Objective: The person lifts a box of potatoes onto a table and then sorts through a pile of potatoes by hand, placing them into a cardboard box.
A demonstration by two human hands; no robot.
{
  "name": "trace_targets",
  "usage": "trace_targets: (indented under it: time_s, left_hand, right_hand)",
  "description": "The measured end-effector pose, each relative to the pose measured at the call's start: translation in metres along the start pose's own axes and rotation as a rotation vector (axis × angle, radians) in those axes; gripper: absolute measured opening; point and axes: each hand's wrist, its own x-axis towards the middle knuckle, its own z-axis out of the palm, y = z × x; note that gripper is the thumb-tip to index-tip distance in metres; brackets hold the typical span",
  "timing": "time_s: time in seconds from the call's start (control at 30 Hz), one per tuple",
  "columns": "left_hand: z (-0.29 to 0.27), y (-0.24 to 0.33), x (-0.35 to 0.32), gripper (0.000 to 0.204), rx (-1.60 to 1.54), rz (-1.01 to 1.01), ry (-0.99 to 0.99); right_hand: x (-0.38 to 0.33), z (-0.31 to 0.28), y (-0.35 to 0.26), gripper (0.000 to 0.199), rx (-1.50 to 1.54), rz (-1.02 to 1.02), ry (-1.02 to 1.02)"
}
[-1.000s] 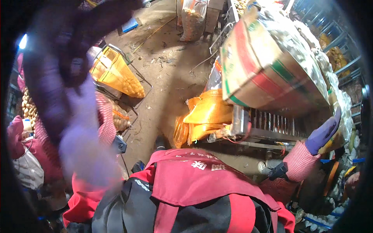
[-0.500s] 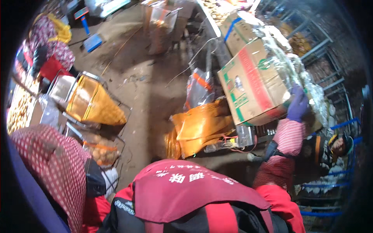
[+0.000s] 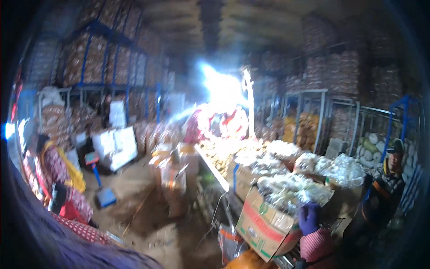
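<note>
My right hand [image 3: 309, 218], in a purple glove with a pink striped sleeve, is at the near right corner of a cardboard box [image 3: 265, 224]. Its fingers point up and its palm side is against the box edge. The box has red and green bands and is heaped with crumpled clear plastic bags [image 3: 293, 190]. Behind it stands another cardboard box [image 3: 241, 179] with a blue strip, also topped with clear plastic. My left hand is out of view.
A long table [image 3: 215, 167] heaped with small pale produce runs away from me. At right stands a person [image 3: 380, 197] in dark clothing; at left, one in a patterned top [image 3: 67, 179]. A blue scale [image 3: 106, 197] is on the floor. Orange mesh bags [image 3: 251, 261] lie below the box.
My view has tilted up from the floor to the far room, shifting the box and my right hand lower in the picture. My right hand stays at the box.
</note>
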Motion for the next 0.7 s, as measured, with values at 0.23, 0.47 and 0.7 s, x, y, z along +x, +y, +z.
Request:
trace_targets:
  time_s: [0.23,0.47,0.7]
  left_hand:
    - [0.052,-0.01,0.025,0.082,-0.085,0.069,0.02]
    - [0.106,-0.035,0.03,0.083,-0.171,0.075,0.033]
    - [0.133,-0.03,0.027,0.083,-0.142,0.064,0.015]
  right_hand:
    - [0.009,-0.026,-0.003,0.013,0.015,-0.062,-0.041]
    - [0.01,-0.019,-0.007,0.01,-0.05,-0.085,-0.039]
    - [-0.002,-0.004,-0.007,0.03,0.05,-0.088,-0.117]
